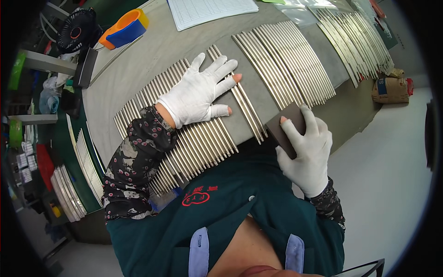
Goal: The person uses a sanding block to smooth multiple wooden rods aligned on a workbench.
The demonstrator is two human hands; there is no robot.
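Observation:
My left hand (196, 94), in a white glove with two fingertips bare, lies flat with fingers spread over a row of thin silvery metal rods (198, 145). Its fingers reach across a few separate rods (248, 111) just right of that row. In my right hand (308, 150), gloved the same way, is a dark grey-brown sanding block (292, 116), held between fingers and thumb at the near table edge. The block sits close to the near ends of another row of rods (286, 64). Whether it touches them I cannot tell.
More rods (355, 46) lie in a pile at far right, beside clear plastic. Paper sheets (210, 11) and an orange-blue tape roll (127, 28) lie along the grey table's (104, 106) far side. A black fan (76, 30) stands at far left. Further rods (68, 194) rest lower left.

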